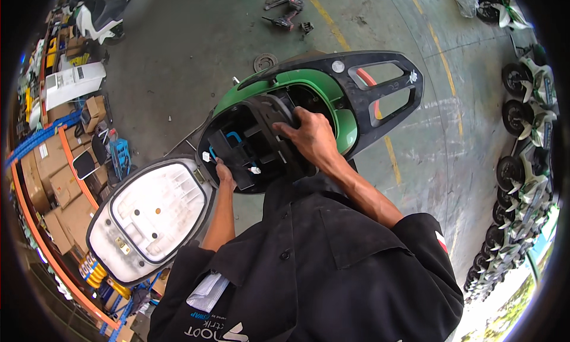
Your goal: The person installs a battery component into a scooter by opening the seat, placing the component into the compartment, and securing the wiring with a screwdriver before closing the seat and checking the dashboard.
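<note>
A green and black scooter point(279, 81) stands below me with its seat flipped open. In its opening sits a black plastic underseat bin point(264, 113), tilted up at its right end. My right hand point(314, 134) is closed on the raised right rim, thumb and fingers to either side of it. My left hand point(225, 174) grips the near left edge of the bin; most of its fingers are hidden. Inside lie blue cables point(234, 137), a white connector point(206, 156) by the left wall and another white connector point(255, 170) beside my left hand.
The seat point(157, 211) shows its white underside at left. Beyond the scooter, a power drill point(288, 15) and a round metal part point(265, 62) lie on the floor. Shelving with cardboard boxes point(65, 187) runs along the left. Several scooters point(528, 113) line the right side.
</note>
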`<state>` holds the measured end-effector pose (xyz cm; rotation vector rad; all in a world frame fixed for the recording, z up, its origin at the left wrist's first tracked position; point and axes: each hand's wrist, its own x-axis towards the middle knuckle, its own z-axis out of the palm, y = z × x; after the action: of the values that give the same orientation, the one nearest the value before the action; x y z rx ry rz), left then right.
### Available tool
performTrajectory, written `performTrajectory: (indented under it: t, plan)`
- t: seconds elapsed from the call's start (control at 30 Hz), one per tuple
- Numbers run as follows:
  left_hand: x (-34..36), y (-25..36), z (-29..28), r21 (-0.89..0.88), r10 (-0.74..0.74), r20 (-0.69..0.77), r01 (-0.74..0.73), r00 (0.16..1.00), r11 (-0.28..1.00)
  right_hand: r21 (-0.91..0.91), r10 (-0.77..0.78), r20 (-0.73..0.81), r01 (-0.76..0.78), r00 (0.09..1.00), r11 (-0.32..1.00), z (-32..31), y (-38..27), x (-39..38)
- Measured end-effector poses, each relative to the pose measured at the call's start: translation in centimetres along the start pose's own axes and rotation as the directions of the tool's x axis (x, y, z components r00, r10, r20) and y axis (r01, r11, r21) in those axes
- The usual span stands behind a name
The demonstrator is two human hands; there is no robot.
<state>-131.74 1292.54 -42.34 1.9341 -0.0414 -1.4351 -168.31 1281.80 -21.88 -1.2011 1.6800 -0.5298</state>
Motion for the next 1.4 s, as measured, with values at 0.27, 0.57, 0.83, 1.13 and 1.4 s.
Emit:
performTrajectory:
  t: [0.27,0.57,0.83,1.13,1.4]
  plan:
    - [-5.7,4.8,-4.0,-0.171,0.025,0.063,-0.014,0.998,0.985,0.111,-0.243,0.051,0.236,0.969,0.965,0.7,-4.8,-4.6]
    - [-6.4,4.3,-6.7,-0.171,0.002,0.133,0.021,0.991,0.985,0.165,-0.295,0.191,0.265,0.936,0.950,2.6,-7.4,-7.4]
    - [-5.4,4.7,-6.9,-0.180,-0.014,0.172,0.046,0.985,0.983,0.168,-0.304,0.193,0.274,0.933,0.947,4.3,-9.1,-7.6]
    - [-7.6,5.0,-8.2,-0.169,-0.009,0.162,0.037,0.987,0.985,0.229,-0.338,0.222,0.288,0.915,0.930,3.4,-10.5,-9.3]
    - [-8.5,4.1,-8.2,-0.186,0.036,0.119,-0.013,0.992,0.983,0.318,-0.376,0.284,0.284,0.882,0.905,2.6,-10.9,-11.0]
